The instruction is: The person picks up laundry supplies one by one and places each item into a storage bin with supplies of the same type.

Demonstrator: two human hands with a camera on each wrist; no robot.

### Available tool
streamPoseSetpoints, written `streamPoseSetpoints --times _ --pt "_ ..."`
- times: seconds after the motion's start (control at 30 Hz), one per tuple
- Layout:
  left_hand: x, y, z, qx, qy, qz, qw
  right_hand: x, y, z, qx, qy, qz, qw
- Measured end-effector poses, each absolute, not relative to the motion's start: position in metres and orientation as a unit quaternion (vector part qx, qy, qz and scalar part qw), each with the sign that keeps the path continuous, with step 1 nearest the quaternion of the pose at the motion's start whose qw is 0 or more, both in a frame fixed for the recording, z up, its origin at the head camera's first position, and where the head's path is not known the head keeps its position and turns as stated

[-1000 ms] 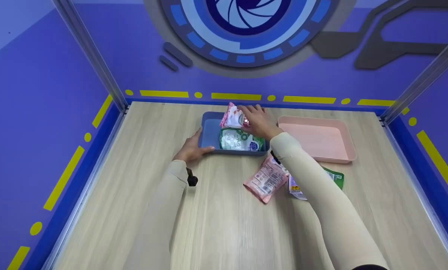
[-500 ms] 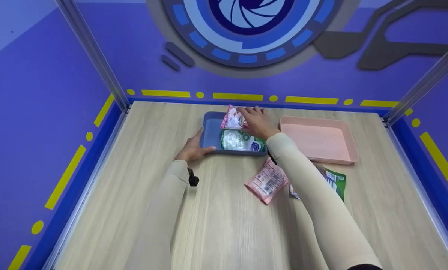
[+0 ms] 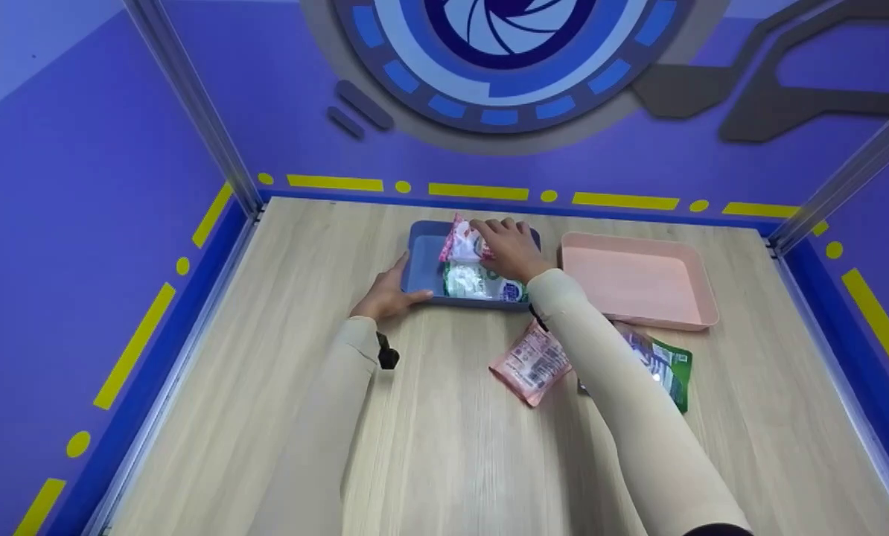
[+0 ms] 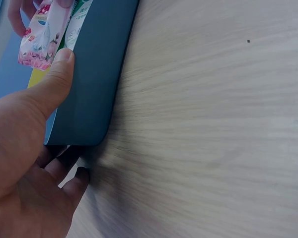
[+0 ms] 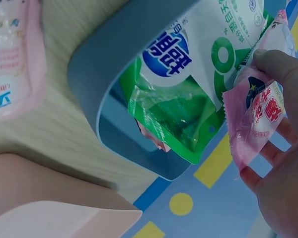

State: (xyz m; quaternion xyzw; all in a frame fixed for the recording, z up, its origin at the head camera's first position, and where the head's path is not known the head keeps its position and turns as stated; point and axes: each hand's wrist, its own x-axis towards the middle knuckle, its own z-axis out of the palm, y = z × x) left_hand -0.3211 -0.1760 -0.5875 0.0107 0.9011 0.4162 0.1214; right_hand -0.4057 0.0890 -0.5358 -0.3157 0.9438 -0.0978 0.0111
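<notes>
Left hand [image 3: 385, 296] at the near left corner of the blue tray [image 3: 424, 272], thumb on the near rim, other fingers along the left end; thumb and fingers apart, straddling the corner. Right hand [image 3: 510, 249] over the same tray, thumb and fingers clamped on a pink-and-white packet [image 5: 253, 111], which sits tilted toward the tray's far side; whether it touches the tray floor, cannot tell. Green-and-white packet [image 5: 208, 64] lies in the tray along the near wall, right up against the held one; a pinkish scrap of something [image 5: 151, 135] shows beneath it, too little visible to name. Pink tray [image 3: 638, 279] just right of the blue one. Nearer the person, on the wooden table [image 3: 444, 447]: a pink packet [image 3: 532, 365], back print up, and a green-edged packet [image 3: 671, 365], partly hidden by the right sleeve [image 3: 631, 394]. Blue-purple wall [image 3: 325, 149] behind, yellow dashes low down.
</notes>
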Motion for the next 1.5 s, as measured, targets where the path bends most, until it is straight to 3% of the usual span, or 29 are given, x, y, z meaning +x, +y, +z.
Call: streamPoseSetpoints --times 0.93,1.5 --pt "-0.323 -0.174 -0.588 0.018 0.903 0.41 0.127 -0.398 0.092 -0.544 -0.302 0.949 -0.079 0.036" --pt "-0.323 -0.176 -0.589 0.004 0.905 0.403 0.132 -0.39 0.106 -0.546 -0.316 0.943 -0.106 0.019"
